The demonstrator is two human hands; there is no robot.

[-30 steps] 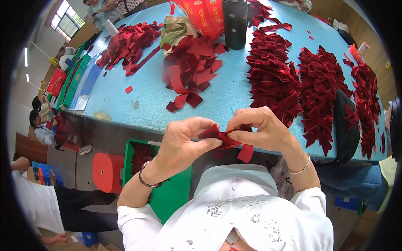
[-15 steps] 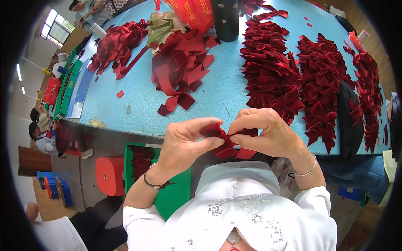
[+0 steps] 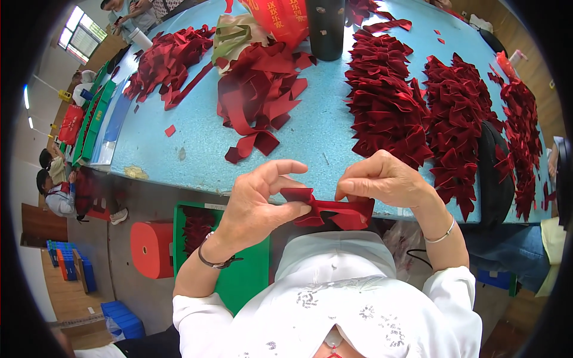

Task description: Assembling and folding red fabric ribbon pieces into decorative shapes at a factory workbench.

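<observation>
My left hand (image 3: 256, 200) pinches a dark red ribbon bow (image 3: 349, 215) between thumb and fingers, just in front of the table's near edge. The bow's folded loop stands up at the thumb, and its flat tails spread to the right. My right hand (image 3: 382, 185) is above those tails, a little apart from the ribbon. Its thumb and forefinger are pressed together, and whatever is between them is too small to make out. Beyond my hands, a loose heap of red ribbon pieces (image 3: 256, 89) lies on the blue table (image 3: 197, 143).
Rows of finished-looking red bows (image 3: 388, 101) cover the table's right side, beside a black bag (image 3: 495, 173). A dark cylinder (image 3: 326, 30) and a red printed bag (image 3: 280, 21) stand at the back. A green crate (image 3: 250, 262) and a red stool (image 3: 152, 250) are below left.
My right hand has drawn back from the bow's middle, its fingers lifting off the ribbon. The left fingers have spread upward, with the thumb still on the bow, and the tails have opened out rightward.
</observation>
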